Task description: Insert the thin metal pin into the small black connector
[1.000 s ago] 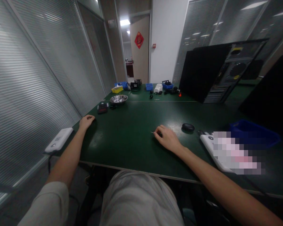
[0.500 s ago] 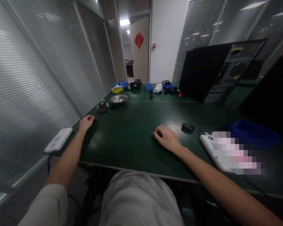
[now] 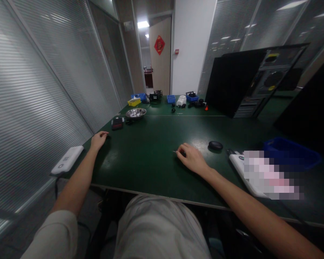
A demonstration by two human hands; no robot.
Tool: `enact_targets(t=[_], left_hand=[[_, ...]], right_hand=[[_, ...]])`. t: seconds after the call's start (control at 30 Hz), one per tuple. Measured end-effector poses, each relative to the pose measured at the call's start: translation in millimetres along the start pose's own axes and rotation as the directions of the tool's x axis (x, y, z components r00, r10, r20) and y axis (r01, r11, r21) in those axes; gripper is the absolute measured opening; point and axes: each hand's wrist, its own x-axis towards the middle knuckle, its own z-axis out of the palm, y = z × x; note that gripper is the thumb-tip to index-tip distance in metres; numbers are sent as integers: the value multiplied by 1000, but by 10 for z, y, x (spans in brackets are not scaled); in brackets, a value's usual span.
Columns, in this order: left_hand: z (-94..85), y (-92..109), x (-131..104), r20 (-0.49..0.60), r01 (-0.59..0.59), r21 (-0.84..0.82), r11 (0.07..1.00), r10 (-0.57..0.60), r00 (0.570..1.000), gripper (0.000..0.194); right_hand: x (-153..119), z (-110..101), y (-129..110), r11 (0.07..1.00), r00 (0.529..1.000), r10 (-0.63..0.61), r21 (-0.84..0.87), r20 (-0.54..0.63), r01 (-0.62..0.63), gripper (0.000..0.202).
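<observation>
My left hand (image 3: pixel 98 140) rests near the green table's left edge with its fingers closed together. Whatever they may hold is too small to make out. Farther back lie a dark red-and-black box (image 3: pixel 117 123) and a round metal dish (image 3: pixel 136 113) with small pale pieces in it. Right of the middle, my right hand (image 3: pixel 191 156) lies on the table in a pinch. A thin, pale pointed piece (image 3: pixel 174 151) sticks out to the left from its fingertips; the rest of it is hidden. A black computer mouse (image 3: pixel 215 145) sits just beyond that hand.
A white device (image 3: pixel 67 160) lies at the left edge. On the right are another white device (image 3: pixel 243 172), partly pixelated, a blue tray (image 3: pixel 291 153) and a black computer tower (image 3: pixel 234 82). Blue bins (image 3: pixel 171 98), a yellow tray (image 3: pixel 134 102) and black adapters line the back.
My left fingers have shifted very slightly. My right hand keeps its place and its pinch, and the things on the table have not moved.
</observation>
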Motion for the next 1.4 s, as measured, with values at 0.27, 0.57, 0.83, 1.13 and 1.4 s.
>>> enact_targets(t=[0.27, 0.57, 0.83, 1.13, 1.4], left_hand=[[-45, 55, -37, 23, 20, -9, 1000, -20, 1000, 35], [-120, 165, -159, -41, -134, 196, 971, 145, 989, 41], [-172, 236, -175, -3, 15, 104, 994, -15, 1000, 34], [-194, 405, -151, 12, 210, -45, 977, -209, 978, 25], [-4, 1008, -345, 286, 76, -265, 961, 3, 958, 28]], right_hand=[[2, -6, -6, 1000, 1000, -2, 0, 4, 2, 18], [8, 23, 19, 1000, 1000, -8, -6, -5, 8, 18], [-7, 17, 7, 1000, 1000, -8, 4, -9, 8, 19], [3, 25, 27, 1000, 1000, -12, 4, -3, 12, 18], [4, 78, 21, 999, 1000, -9, -33, -8, 9, 17]])
